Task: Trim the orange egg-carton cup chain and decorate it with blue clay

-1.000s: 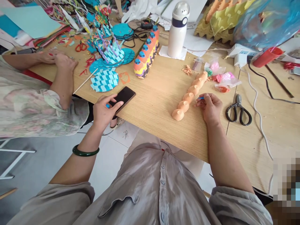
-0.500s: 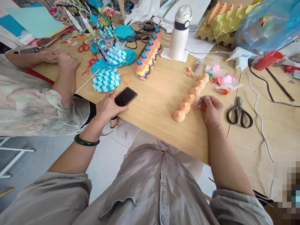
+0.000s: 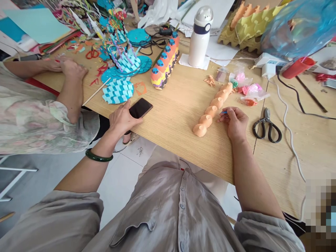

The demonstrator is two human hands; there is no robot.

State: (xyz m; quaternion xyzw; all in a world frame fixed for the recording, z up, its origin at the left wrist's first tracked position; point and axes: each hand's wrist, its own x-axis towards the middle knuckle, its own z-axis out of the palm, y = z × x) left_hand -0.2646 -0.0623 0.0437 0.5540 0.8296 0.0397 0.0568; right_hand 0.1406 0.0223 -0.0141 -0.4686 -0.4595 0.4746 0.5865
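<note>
My left hand (image 3: 121, 119) rests at the table's front edge, thumb and index finger curved round the left end of a dark smartphone (image 3: 141, 107) lying screen up. My right hand (image 3: 237, 122) is closed in a pinch on a small blue piece (image 3: 224, 112); most of it is hidden by the fingers, so its kind is unclear. Just left of that hand lies a peach-orange strip of egg-carton cups (image 3: 211, 111). Black-handled scissors (image 3: 267, 126) lie to its right. Small bags of coloured clay-like material (image 3: 253, 90) are behind it.
A painted egg-carton strip (image 3: 166, 63) and a white bottle (image 3: 198, 42) stand farther back. Blue woven paper pieces (image 3: 118, 90) and a thin stick (image 3: 96, 91) lie left. Another person's hands (image 3: 70, 67) rest on the table. A white cable (image 3: 288, 129) runs at right.
My left wrist has shifted very slightly; the phone stays in place. My right hand keeps its pinch beside the peach-orange strip. The whole view has drifted a little.
</note>
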